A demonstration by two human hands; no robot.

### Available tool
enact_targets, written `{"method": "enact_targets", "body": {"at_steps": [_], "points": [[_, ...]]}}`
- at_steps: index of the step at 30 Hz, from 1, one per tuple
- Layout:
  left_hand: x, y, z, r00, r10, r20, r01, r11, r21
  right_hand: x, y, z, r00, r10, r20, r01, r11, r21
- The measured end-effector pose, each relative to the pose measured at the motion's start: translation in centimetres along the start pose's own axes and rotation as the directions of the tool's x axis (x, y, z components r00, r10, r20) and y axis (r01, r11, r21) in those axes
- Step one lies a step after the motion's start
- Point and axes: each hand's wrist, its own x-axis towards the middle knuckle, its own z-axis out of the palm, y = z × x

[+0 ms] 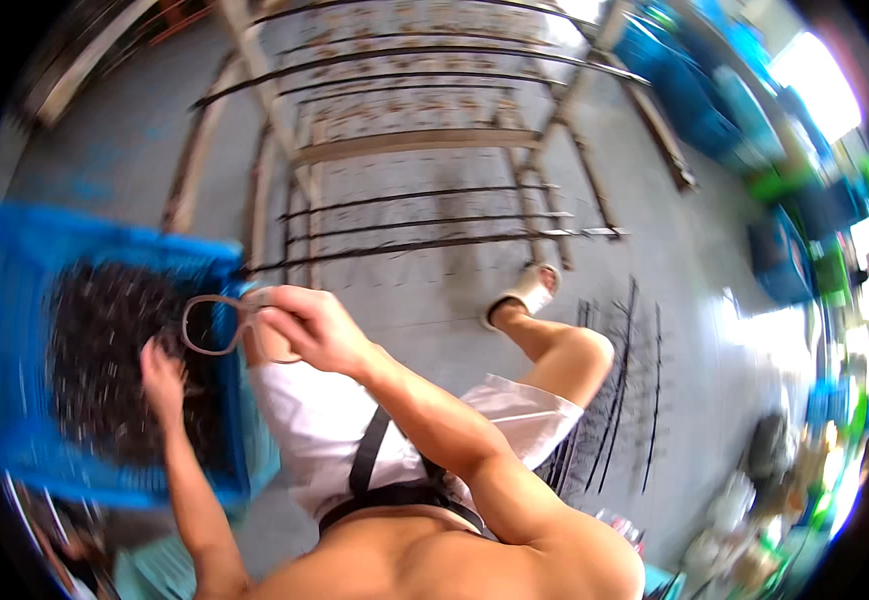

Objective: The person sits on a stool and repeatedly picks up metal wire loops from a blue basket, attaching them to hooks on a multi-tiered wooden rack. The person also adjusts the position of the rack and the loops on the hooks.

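Observation:
My right hand (307, 325) pinches a bent wire loop (210, 322) shaped like a rounded rectangle and holds it up over the edge of a blue plastic crate (15, 300). My left hand (162, 382) reaches into the crate and rests on the heap of dark wire pieces (105, 340) inside; its fingers are blurred. The crate sits at my left, tilted toward me. My legs in white shorts (395, 420) are below the hands, and one foot in a white sandal (527, 292) rests on the concrete floor.
A wooden frame (415, 145) carrying several long dark steel rods stands ahead. More thin rods (620, 390) lie on the floor by my right leg. Blue containers (695, 90) and clutter line the right side.

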Motion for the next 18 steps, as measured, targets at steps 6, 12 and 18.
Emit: {"method": "enact_targets", "body": {"at_steps": [6,12,18], "points": [[-3.1,5.6,1.2,0.981,-0.112,0.16,0.151,0.956,-0.251,-8.7,-3.5,-23.3,0.363,0.082,-0.928,0.013,0.996,0.093],[-7.7,9.4,9.1,0.819,0.092,0.566,0.38,0.653,-0.656,-13.3,-0.8,-37.6,0.126,0.17,-0.977,-0.064,0.984,0.163],[-5.7,9.3,12.0,0.939,0.112,0.324,0.034,0.911,-0.411,-11.4,1.2,-37.6,0.243,0.39,-0.888,-0.145,0.92,0.364]]}}
